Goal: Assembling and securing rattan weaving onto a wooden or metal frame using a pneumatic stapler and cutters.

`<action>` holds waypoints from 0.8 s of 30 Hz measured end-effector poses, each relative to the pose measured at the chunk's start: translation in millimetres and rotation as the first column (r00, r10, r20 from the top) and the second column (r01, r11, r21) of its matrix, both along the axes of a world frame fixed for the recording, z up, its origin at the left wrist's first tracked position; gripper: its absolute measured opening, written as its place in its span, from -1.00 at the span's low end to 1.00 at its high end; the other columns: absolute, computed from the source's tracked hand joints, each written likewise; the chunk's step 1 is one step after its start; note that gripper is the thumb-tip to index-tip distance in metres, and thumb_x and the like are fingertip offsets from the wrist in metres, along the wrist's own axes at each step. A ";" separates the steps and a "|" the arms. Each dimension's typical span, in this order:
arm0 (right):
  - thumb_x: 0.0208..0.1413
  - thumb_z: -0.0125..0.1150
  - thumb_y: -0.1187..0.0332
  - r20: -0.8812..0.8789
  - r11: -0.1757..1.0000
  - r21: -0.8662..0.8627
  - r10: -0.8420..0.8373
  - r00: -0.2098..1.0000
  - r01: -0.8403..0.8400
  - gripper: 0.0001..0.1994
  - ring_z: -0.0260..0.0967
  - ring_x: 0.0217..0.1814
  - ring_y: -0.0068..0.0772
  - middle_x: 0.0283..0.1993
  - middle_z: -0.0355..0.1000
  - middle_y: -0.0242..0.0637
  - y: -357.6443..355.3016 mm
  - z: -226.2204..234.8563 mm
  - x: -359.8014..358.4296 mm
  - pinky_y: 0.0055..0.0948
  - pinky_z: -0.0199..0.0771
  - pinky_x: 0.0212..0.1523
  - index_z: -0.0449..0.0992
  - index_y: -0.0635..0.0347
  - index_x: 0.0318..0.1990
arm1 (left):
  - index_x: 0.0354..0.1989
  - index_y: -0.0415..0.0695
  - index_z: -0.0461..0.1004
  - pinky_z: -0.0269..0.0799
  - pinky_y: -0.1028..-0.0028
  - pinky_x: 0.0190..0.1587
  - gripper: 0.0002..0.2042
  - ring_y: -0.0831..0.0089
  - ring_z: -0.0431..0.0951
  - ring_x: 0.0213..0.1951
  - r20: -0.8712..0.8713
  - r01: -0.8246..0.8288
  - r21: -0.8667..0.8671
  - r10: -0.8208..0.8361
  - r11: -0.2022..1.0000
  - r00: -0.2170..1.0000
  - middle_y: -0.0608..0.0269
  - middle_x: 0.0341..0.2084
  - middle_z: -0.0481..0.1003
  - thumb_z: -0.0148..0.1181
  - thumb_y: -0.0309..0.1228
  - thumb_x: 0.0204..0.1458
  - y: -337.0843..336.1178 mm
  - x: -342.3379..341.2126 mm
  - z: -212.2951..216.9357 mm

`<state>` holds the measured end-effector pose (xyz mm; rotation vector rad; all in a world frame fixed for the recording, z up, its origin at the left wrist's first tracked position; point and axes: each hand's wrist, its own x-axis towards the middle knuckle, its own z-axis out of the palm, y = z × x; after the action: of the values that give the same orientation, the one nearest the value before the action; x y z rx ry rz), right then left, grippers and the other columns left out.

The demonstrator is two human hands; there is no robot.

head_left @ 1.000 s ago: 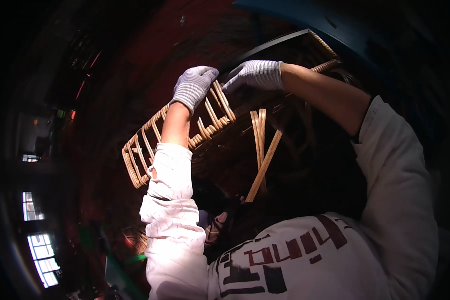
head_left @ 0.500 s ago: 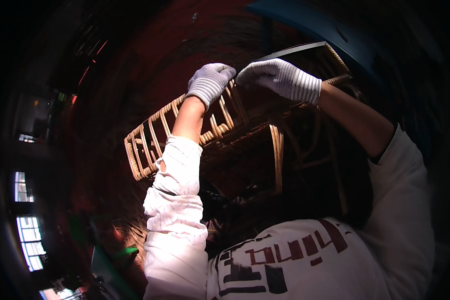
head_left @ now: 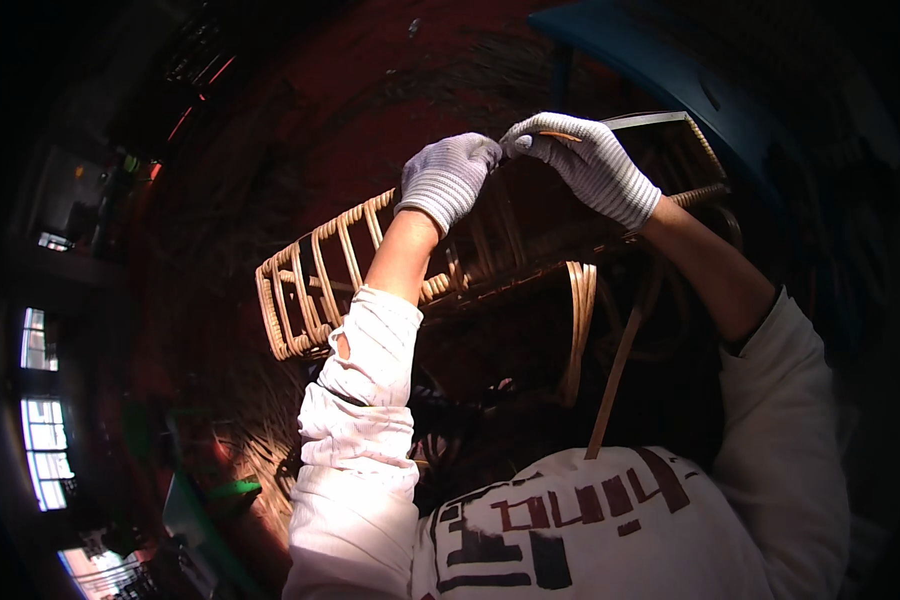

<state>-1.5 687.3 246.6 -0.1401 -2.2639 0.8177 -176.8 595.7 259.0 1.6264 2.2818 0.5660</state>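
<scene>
A woven rattan frame [head_left: 322, 262] with looped cane along its side lies slantwise ahead of me. My left hand [head_left: 450, 172], in a white and grey knit glove, is closed at the frame's far edge. Its fingertips pinch together, and what they hold is hidden. My right hand [head_left: 585, 165], gloved the same way, is closed with its fingertips almost against the left ones. A short orange-brown end of a cane strip [head_left: 560, 136] sticks out between its thumb and fingers. Another cane strip [head_left: 616, 385] hangs down toward my shirt.
Bundled canes [head_left: 578, 330] drop from the frame's near side. A blue surface [head_left: 660, 70] stands at the far right. Loose strips [head_left: 270, 455] are heaped on the floor at the lower left, near a green object [head_left: 233, 489]. Much of the surroundings is dark.
Both hands have shifted slightly right in the picture. The right hand has turned, so its thumb and the cane end now show. A strip now hangs near my shirt.
</scene>
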 end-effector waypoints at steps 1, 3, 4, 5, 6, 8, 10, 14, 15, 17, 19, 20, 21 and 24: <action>0.21 0.16 0.47 0.042 0.986 -0.165 0.003 0.999 0.004 -0.87 0.54 -0.11 -0.36 -0.21 0.55 -0.24 -6.2 -0.8 2.6 -0.42 0.54 -0.01 0.55 0.31 -0.15 | -0.06 0.20 0.61 0.43 0.18 0.05 -0.67 0.11 0.57 -0.04 -0.003 0.005 -0.033 -0.005 0.999 1.000 0.17 -0.15 0.60 -0.04 -0.06 0.17 1.0 -0.2 0.4; 0.23 0.15 0.44 0.054 0.999 -0.028 0.044 0.998 -0.042 -0.87 0.54 -0.13 -0.36 -0.24 0.56 -0.25 -11.4 -2.2 10.7 -0.42 0.55 -0.03 0.55 0.29 -0.16 | -0.06 0.18 0.60 0.44 0.17 0.03 -0.67 0.11 0.57 -0.06 0.032 0.015 -0.010 -0.015 1.000 0.999 0.17 -0.16 0.60 -0.07 -0.08 0.19 2.8 -4.5 -5.6; 0.22 0.16 0.44 0.079 1.000 0.004 0.026 0.997 -0.026 -0.88 0.54 -0.13 -0.35 -0.24 0.56 -0.25 -11.6 -3.5 14.2 -0.41 0.55 -0.04 0.55 0.28 -0.17 | -0.06 0.17 0.60 0.45 0.17 0.03 -0.67 0.12 0.57 -0.06 0.021 0.031 0.048 -0.032 0.998 0.999 0.18 -0.17 0.61 -0.07 -0.08 0.19 2.9 -5.5 -9.3; 0.21 0.17 0.44 0.103 0.999 0.036 0.008 0.995 -0.012 -0.88 0.55 -0.14 -0.33 -0.23 0.56 -0.25 -12.6 -3.7 16.1 -0.41 0.56 -0.05 0.55 0.28 -0.18 | -0.07 0.16 0.60 0.45 0.17 0.03 -0.66 0.12 0.58 -0.07 0.010 0.046 0.105 -0.047 0.993 0.999 0.18 -0.17 0.61 -0.08 -0.07 0.20 3.2 -7.0 -12.7; 0.21 0.17 0.44 0.104 0.999 0.037 0.005 0.995 -0.009 -0.88 0.55 -0.14 -0.33 -0.23 0.56 -0.25 -12.4 -5.8 17.3 -0.41 0.56 -0.05 0.55 0.28 -0.18 | -0.08 0.16 0.61 0.45 0.17 0.03 -0.69 0.13 0.58 -0.07 0.007 0.055 0.130 -0.056 0.990 0.998 0.19 -0.18 0.61 -0.06 -0.12 0.21 3.9 -5.5 -12.7; 0.18 0.20 0.44 0.072 0.993 0.115 0.017 0.997 -0.025 -0.89 0.55 -0.17 -0.29 -0.25 0.56 -0.25 -11.9 -9.9 17.8 -0.40 0.58 -0.10 0.56 0.26 -0.20 | -0.09 0.16 0.61 0.46 0.18 0.03 -0.71 0.13 0.58 -0.07 0.049 0.054 0.149 -0.062 0.987 0.997 0.19 -0.18 0.61 -0.04 -0.15 0.21 6.7 -5.8 -14.0; 0.16 0.22 0.44 0.075 0.989 0.145 0.028 0.997 -0.039 -0.89 0.55 -0.18 -0.28 -0.26 0.56 -0.25 -12.4 -8.7 13.4 -0.40 0.58 -0.12 0.56 0.25 -0.20 | -0.14 0.16 0.62 0.46 0.21 0.03 -0.77 0.14 0.57 -0.07 0.119 0.010 0.209 -0.036 0.978 0.992 0.19 -0.18 0.61 0.01 -0.26 0.19 6.9 -8.5 -14.6; 0.09 0.16 0.59 0.096 0.975 0.220 0.003 0.995 -0.025 -0.88 0.54 -0.22 -0.24 -0.30 0.56 -0.25 -22.3 -0.1 5.8 -0.38 0.59 -0.15 0.56 0.24 -0.23 | -0.15 0.14 0.62 0.48 0.21 0.02 -0.77 0.15 0.59 -0.09 0.139 -0.035 0.305 -0.009 0.952 0.990 0.19 -0.19 0.61 0.01 -0.32 0.17 4.5 -17.0 -16.9; 0.06 0.12 0.65 0.106 0.973 0.232 -0.013 0.994 -0.012 -0.85 0.54 -0.22 -0.22 -0.30 0.55 -0.25 -24.5 1.6 6.4 -0.37 0.59 -0.14 0.55 0.24 -0.25 | -0.17 0.11 0.62 0.49 0.22 0.00 -0.78 0.14 0.59 -0.11 0.165 -0.051 0.343 -0.007 0.938 0.986 0.18 -0.20 0.61 0.02 -0.36 0.15 5.0 -16.2 -17.4; -0.02 0.07 0.70 0.111 0.968 0.249 -0.025 0.994 -0.004 -0.78 0.54 -0.22 -0.21 -0.30 0.55 -0.25 -27.2 2.5 7.9 -0.35 0.59 -0.14 0.55 0.24 -0.26 | -0.18 0.09 0.62 0.51 0.23 -0.01 -0.78 0.14 0.60 -0.12 0.193 -0.070 0.381 -0.006 0.922 0.981 0.18 -0.21 0.61 0.03 -0.41 0.14 4.5 -13.6 -18.8; -0.08 0.07 0.71 0.125 0.958 0.288 -0.044 0.991 0.006 -0.76 0.54 -0.22 -0.19 -0.31 0.55 -0.25 -33.8 2.7 9.8 -0.33 0.59 -0.12 0.54 0.23 -0.27 | -0.18 -0.01 0.61 0.55 0.35 -0.06 -0.70 0.27 0.65 -0.16 0.072 -0.046 0.422 0.017 0.906 0.997 0.19 -0.25 0.63 -0.06 -0.60 0.08 0.4 -9.8 -23.0; -0.08 0.07 0.71 0.125 0.957 0.289 -0.047 0.991 0.009 -0.76 0.54 -0.22 -0.19 -0.31 0.55 -0.25 -36.9 3.4 11.5 -0.33 0.59 -0.12 0.54 0.23 -0.27 | -0.21 -0.04 0.60 0.57 0.34 -0.08 -0.68 0.29 0.66 -0.20 0.078 -0.042 0.450 0.007 0.892 0.997 0.18 -0.28 0.63 -0.08 -0.65 0.05 0.0 -8.3 -24.3; -0.09 0.07 0.71 0.152 0.956 0.293 -0.048 0.987 0.001 -0.75 0.54 -0.22 -0.19 -0.32 0.55 -0.25 -41.6 3.7 12.0 -0.33 0.59 -0.13 0.54 0.23 -0.27 | -0.21 -0.04 0.60 0.57 0.34 -0.08 -0.68 0.29 0.66 -0.20 0.076 -0.045 0.451 0.012 0.892 0.997 0.18 -0.28 0.63 -0.08 -0.65 0.05 -3.8 -8.8 -27.2; -0.10 0.06 0.70 0.176 0.952 0.307 -0.047 0.983 -0.010 -0.75 0.53 -0.22 -0.19 -0.33 0.54 -0.25 -54.0 -1.5 14.1 -0.33 0.59 -0.15 0.53 0.22 -0.26 | -0.21 -0.06 0.61 0.57 0.35 -0.09 -0.67 0.30 0.66 -0.22 0.147 -0.069 0.489 -0.004 0.870 0.989 0.14 -0.30 0.63 -0.09 -0.67 0.04 -13.9 -7.5 -35.0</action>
<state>12.6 633.3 245.2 -0.0941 -2.5268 0.4481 -184.3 581.8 224.0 1.6841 2.1725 1.3220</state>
